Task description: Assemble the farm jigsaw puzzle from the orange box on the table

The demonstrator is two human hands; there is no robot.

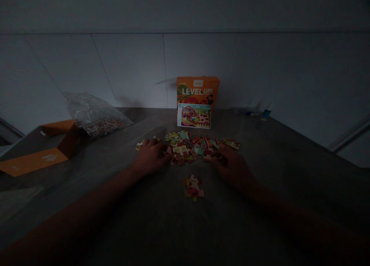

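A loose pile of jigsaw puzzle pieces [181, 150] lies on the dark table. At its left side my left hand [150, 157] has its fingers curled, with thumb and forefinger closed around a pinkish puzzle piece [169, 150]. My right hand [229, 165] is at the pile's right side, pinching the edge of a pale and red puzzle piece [207, 155]. Nearer to me, between the forearms, lies a small group of pieces [194, 187] showing a cow's face, apart from the pile. Dim light blurs the fingertips.
Behind the pile stands an orange "LEVEL UP!" box [199, 83], a farm picture card [194, 116] leaning against it. A clear plastic bag of pieces [101, 121] and an open orange box part [37, 162] lie left. A small blue-labelled item [266, 113] sits back right, near the wall.
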